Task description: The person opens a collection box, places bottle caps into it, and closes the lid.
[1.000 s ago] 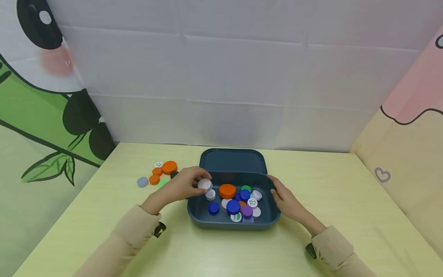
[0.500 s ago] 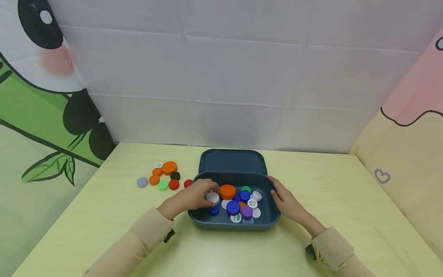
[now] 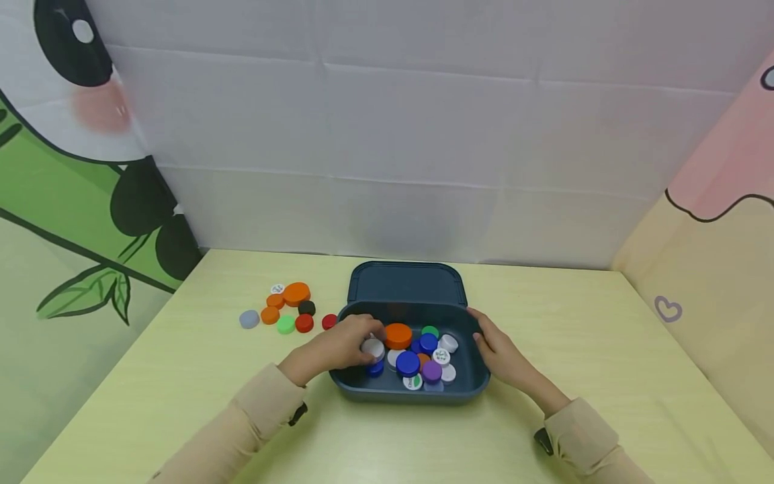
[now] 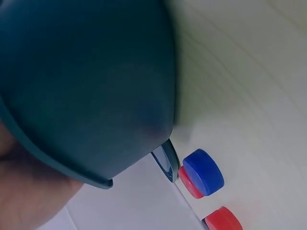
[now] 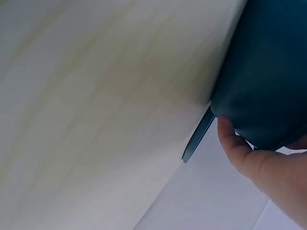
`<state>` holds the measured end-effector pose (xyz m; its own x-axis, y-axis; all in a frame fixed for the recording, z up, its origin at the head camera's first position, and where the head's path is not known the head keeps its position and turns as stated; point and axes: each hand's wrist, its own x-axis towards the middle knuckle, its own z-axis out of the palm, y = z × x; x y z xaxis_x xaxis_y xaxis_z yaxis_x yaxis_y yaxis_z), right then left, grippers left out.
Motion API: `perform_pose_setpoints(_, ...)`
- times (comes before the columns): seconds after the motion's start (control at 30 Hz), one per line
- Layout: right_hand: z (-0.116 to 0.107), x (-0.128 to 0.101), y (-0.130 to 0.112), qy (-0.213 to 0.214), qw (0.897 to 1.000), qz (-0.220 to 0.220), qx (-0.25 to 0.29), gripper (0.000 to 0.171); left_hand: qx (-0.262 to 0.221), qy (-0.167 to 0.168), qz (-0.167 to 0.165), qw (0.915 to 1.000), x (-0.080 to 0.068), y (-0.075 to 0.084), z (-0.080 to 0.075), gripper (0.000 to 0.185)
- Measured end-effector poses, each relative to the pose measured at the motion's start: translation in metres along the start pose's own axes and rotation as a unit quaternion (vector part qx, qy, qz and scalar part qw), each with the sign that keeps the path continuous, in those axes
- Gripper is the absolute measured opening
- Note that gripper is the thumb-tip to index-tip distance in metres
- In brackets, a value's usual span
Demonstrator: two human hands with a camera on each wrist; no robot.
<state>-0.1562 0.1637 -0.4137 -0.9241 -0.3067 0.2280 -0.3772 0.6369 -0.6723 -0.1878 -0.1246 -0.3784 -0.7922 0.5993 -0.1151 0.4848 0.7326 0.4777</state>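
Observation:
A dark blue-grey plastic box [image 3: 411,396] holds several bottle caps: a large orange cap [image 3: 398,335], a blue cap [image 3: 408,364], a purple cap [image 3: 431,371], white and green ones. Reaching over its left rim, my left hand [image 3: 338,344] pinches a white cap [image 3: 373,349] low inside, beside a smaller blue cap [image 3: 375,368]. My right hand [image 3: 506,353] grips the box's right rim, thumb on the inner side; in the right wrist view its fingers [image 5: 233,141] bend against the outer wall. The left wrist view shows mostly the outer wall [image 4: 96,86], hiding the left fingertips.
Behind the box lies its dark lid [image 3: 408,282]. Loose caps sit on the table left of it, among them a large orange cap [image 3: 296,294], a black cap [image 3: 306,307], a red cap [image 3: 304,323] and a light green cap [image 3: 285,324]. A wall [image 3: 423,154] stands behind.
My left hand has carried the white cap right and down into the box, then barely moved in the last half second. The right hand keeps its hold on the rim.

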Motion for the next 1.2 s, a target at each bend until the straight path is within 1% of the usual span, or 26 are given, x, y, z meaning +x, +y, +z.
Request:
perform_pose_setpoints(0.2,0.000,-0.001,-0.001,-0.002,1.000,0.003,0.002,0.044,-0.025,0.025,0.023,0.9991,-0.002,-0.004,-0.003,0.030)
perform_pose_setpoints(0.37,0.000,-0.001,-0.001,-0.001,1.000,0.004,-0.001,0.044,-0.032,0.053,0.041,0.9972,-0.005,-0.010,-0.009,0.031)
perform_pose_setpoints(0.5,-0.001,-0.001,-0.002,-0.002,1.000,0.004,-0.003,0.044,-0.035,0.086,0.056,0.9941,-0.011,-0.015,-0.018,0.033)
perform_pose_setpoints(0.63,-0.001,0.000,-0.002,0.001,1.000,-0.001,-0.004,0.044,-0.050,0.122,0.069,0.9889,-0.019,-0.025,-0.028,0.035)
perform_pose_setpoints(0.73,0.000,0.000,-0.001,0.002,1.000,-0.004,-0.005,0.044,-0.078,0.141,0.054,0.9855,-0.024,-0.037,-0.034,0.036)
perform_pose_setpoints(0.8,-0.001,0.000,-0.001,0.002,1.000,-0.004,-0.005,0.045,-0.090,0.154,0.037,0.9832,-0.027,-0.046,-0.036,0.035)
perform_pose_setpoints(0.87,-0.001,0.000,-0.001,0.001,1.000,-0.004,-0.006,0.045,-0.099,0.164,0.020,0.9813,-0.030,-0.055,-0.037,0.033)
perform_pose_setpoints(0.93,-0.002,0.000,-0.002,0.001,1.000,-0.005,-0.006,0.045,-0.108,0.169,0.011,0.9796,-0.032,-0.064,-0.036,0.031)
perform_pose_setpoints(1.0,-0.002,0.000,-0.002,0.003,1.000,-0.008,-0.006,0.044,-0.115,0.166,0.002,0.9793,-0.033,-0.072,-0.033,0.030)
perform_pose_setpoints(1.2,-0.002,0.000,-0.001,0.007,1.000,-0.016,-0.011,0.044,-0.130,0.134,-0.013,0.9823,-0.035,-0.090,-0.021,0.027)
